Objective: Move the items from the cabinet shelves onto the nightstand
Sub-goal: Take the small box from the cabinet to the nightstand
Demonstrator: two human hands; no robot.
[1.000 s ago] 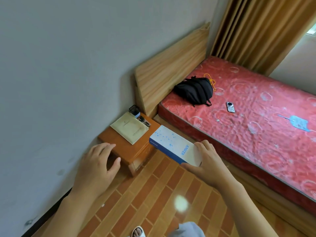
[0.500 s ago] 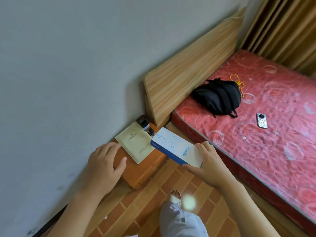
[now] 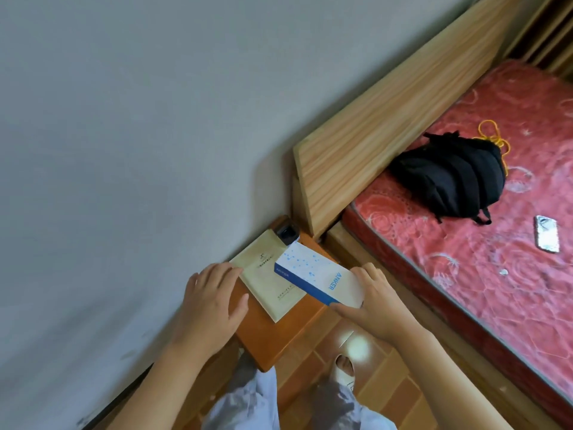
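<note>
Now right hand grips the white-and-blue rectangular cardboard box by its near end.
Beyond it lies a beige booklet on the orange wooden nightstand; left hand open, seemingly resting there.

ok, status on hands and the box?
Right hand grips the white-and-blue box over the nightstand. Left hand open, empty. Beige booklet already lies below it.

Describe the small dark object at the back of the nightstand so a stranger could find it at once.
Start at the wooden headboard; the orange-brown nightstand sits at its foot, against the grey wall. The small dark object stands in its far corner, behind the beige booklet and blue-and-white Anker box. It alone is black and stubby, not flat.
</note>
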